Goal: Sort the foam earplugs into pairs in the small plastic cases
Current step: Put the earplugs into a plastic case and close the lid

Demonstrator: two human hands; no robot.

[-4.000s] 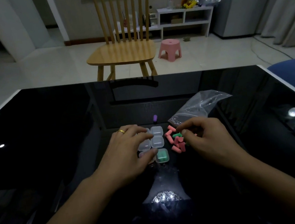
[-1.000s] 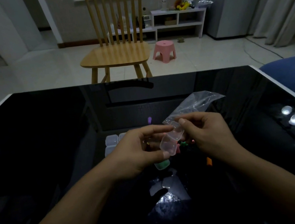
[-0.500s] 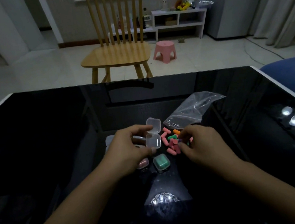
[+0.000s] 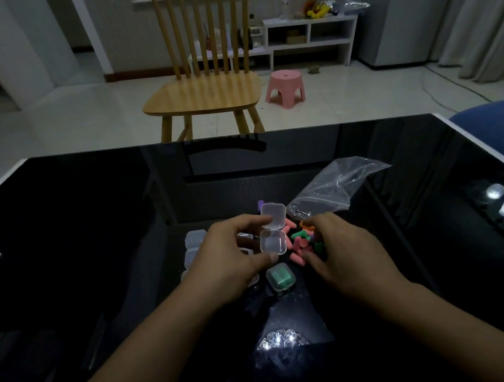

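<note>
My left hand (image 4: 228, 262) pinches a small clear case (image 4: 273, 242) between thumb and forefinger, its hinged lid (image 4: 274, 216) flipped up and the tray empty. Just right of it lies a heap of pink, green and orange earplugs (image 4: 300, 242). My right hand (image 4: 343, 252) rests on that heap with fingers curled into it; whether it grips a plug is hidden. A closed case with green plugs (image 4: 280, 277) sits below the open one. More clear cases (image 4: 194, 239) peek out left of my left hand. One purple plug (image 4: 260, 204) lies behind the lid.
An empty zip bag (image 4: 337, 183) lies behind the heap on the glossy black table (image 4: 88, 230). Lamp reflections glare at the front middle and right. Beyond the far edge stand a wooden chair (image 4: 208, 93) and a pink stool (image 4: 284, 87).
Four seconds ago both hands were down among cases and plugs. One second ago they held the case up and opened it. Now my left hand holds it open low, and my right has returned to the heap.
</note>
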